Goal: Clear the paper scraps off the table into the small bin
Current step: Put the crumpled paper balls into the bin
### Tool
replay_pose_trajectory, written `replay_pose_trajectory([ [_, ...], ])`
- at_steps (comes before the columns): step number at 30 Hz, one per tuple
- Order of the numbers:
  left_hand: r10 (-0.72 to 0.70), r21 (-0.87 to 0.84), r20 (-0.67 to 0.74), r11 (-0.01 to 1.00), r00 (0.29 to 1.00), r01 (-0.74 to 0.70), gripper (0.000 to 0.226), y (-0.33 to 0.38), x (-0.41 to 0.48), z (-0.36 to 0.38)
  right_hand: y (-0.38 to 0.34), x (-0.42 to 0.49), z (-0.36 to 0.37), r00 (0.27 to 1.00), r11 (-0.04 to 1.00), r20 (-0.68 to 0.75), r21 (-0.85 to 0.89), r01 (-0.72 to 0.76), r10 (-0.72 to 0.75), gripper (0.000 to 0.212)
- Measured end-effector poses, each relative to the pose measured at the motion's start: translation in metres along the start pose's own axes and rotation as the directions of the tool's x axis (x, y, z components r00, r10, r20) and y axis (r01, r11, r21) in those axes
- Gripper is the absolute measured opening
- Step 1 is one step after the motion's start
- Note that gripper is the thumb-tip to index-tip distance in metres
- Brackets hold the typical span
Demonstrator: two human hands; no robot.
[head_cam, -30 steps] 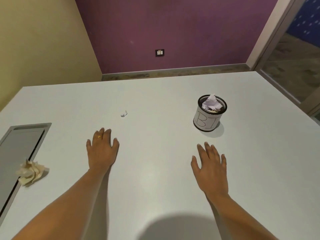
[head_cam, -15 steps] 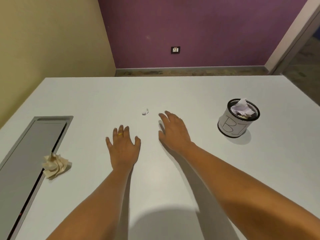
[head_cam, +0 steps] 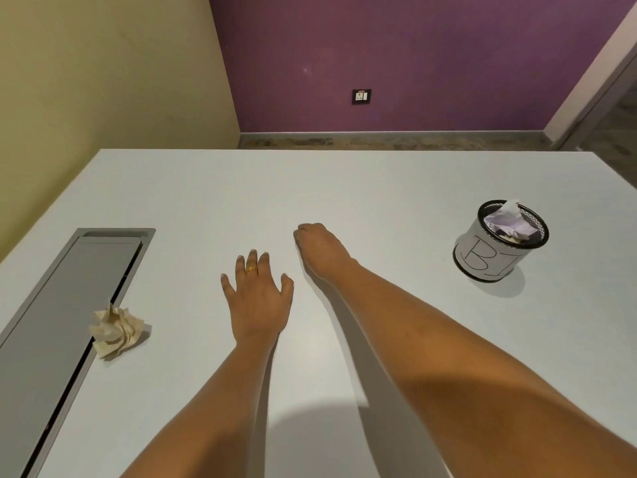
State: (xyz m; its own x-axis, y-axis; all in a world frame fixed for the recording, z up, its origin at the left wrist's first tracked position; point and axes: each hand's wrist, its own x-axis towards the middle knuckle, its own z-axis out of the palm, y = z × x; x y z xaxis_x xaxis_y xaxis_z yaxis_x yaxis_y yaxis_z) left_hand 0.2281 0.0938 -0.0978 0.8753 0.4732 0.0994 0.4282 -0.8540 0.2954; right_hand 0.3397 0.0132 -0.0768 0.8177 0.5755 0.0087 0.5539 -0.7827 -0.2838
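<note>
White table [head_cam: 379,188] fills the view, and both bare arms are stretched out over it. Left hand [head_cam: 258,300] lies flat, palm down, fingers spread wide, a gold ring [head_cam: 251,269] on one of them; it holds nothing. Right hand [head_cam: 322,250] is further out, just beyond and to the right of the left one, knuckles up, fingers [head_cam: 303,231] curled down with the tips at the tabletop. What sits under those tips is hidden, so I cannot tell whether they pinch anything.

Over on the left, a crumpled beige paper ball [head_cam: 117,331] sits on the table, right against the edge of a grey recessed hatch [head_cam: 69,288], well apart from both hands. Far right, the small bin [head_cam: 496,257] stands upright: black mesh, wrapped in white paper with hand-drawn letters. White crumpled paper [head_cam: 510,222] pokes up above its rim. The bin is well clear of the right hand.

Behind the table, a purple wall carries a socket plate [head_cam: 361,96], and a yellow wall meets it on the left.
</note>
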Motion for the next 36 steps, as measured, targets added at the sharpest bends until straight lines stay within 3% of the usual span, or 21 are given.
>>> replay_pose_trajectory([
  [2, 0.001, -0.005, -0.001, 1.0, 1.0, -0.001, 0.052, 0.0, -0.001, 0.0, 0.005, -0.013, -0.003, 1.0, 1.0, -0.016, 0.013, 0.023, -0.023, 0.035],
  [6, 0.01, -0.007, -0.014, 1.0, 1.0, -0.011, 0.051, 0.0, 0.0, 0.001, 0.024, -0.047, -0.015, 0.996, 0.977, -0.081, 0.213, -0.027, 0.045, 0.02],
  [9, 0.011, -0.018, -0.023, 1.0, 1.0, -0.012, 0.049, 0.0, 0.0, 0.001, 0.041, -0.078, -0.044, 0.964, 0.961, -0.219, 0.261, -0.094, 0.154, 0.018],
  [11, 0.009, -0.018, -0.02, 1.0, 1.0, -0.009, 0.049, 0.0, -0.001, 0.001, 0.054, -0.096, -0.073, 0.875, 0.923, -0.395, 0.363, -0.13, 0.279, 0.018],
  [14, 0.015, -0.005, -0.024, 1.0, 1.0, -0.016, 0.049, 0.0, -0.001, 0.001, 0.08, -0.114, -0.118, 0.678, 0.873, -0.582, 0.446, -0.197, 0.449, 0.017],
  [17, 0.017, -0.006, -0.013, 1.0, 1.0, -0.017, 0.049, 0.0, 0.0, 0.001, 0.109, -0.124, -0.149, 0.529, 0.821, -0.628, 0.454, -0.347, 0.571, 0.018],
  [19, 0.016, -0.005, -0.003, 1.0, 1.0, -0.016, 0.049, 0.0, 0.0, 0.001, 0.127, -0.127, -0.157, 0.469, 0.762, -0.607, 0.434, -0.481, 0.642, 0.017],
  [30, 0.023, -0.016, 0.002, 1.0, 1.0, -0.023, 0.049, -0.001, -0.002, 0.0, 0.157, -0.113, -0.141, 0.588, 0.663, -0.307, 0.313, -0.68, 0.749, 0.019],
  [36, 0.045, -0.03, -0.017, 0.998, 0.999, -0.046, 0.048, -0.005, -0.013, -0.007, 0.138, -0.124, -0.146, 0.574, 0.708, -0.414, 0.39, -0.589, 0.706, 0.017],
])
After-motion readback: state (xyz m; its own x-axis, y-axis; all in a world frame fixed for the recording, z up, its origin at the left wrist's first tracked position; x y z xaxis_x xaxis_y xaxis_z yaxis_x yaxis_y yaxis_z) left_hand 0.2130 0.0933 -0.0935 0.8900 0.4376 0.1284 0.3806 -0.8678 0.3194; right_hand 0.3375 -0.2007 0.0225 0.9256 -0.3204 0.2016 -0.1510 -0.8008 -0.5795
